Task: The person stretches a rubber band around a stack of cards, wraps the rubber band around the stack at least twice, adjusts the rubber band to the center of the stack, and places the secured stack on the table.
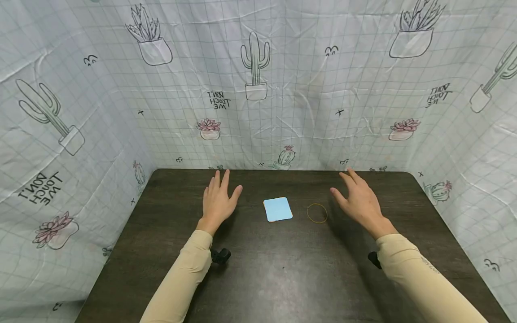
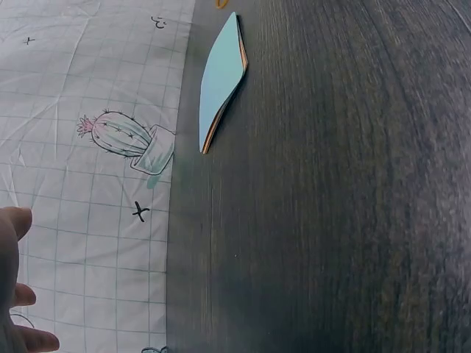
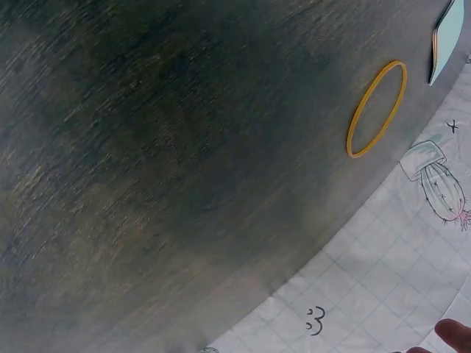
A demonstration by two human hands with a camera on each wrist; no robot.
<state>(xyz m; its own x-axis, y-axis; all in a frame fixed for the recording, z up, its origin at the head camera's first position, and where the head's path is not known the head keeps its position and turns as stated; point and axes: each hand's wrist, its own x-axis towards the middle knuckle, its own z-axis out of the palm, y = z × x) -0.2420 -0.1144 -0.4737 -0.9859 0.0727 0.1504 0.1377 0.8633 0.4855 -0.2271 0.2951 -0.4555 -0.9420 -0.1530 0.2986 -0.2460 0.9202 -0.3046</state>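
Observation:
A small stack of light blue square sheets [image 1: 278, 209] with rounded corners lies near the middle of the table; orange and dark layers show along its edge in the left wrist view. Just right of it lies a thin yellow-orange rubber band [image 3: 355, 125], spread into a loop. My left hand [image 1: 218, 202] is over the table to the left of the stack, fingers extended, thumb apart, holding nothing. To the right of the rubber band, my right hand [image 1: 358, 199] hovers with spread fingers and nothing in it. Only fingertips [image 2: 26, 294] show in the left wrist view.
The dark wood-grain table [image 1: 282, 273] meets a white grid-patterned curtain [image 1: 299, 112] with cactus drawings along its back edge and sides. Black wrist straps with cameras sit on both forearms, one dark camera [image 1: 221, 256] showing beside the left sleeve [image 1: 181, 273].

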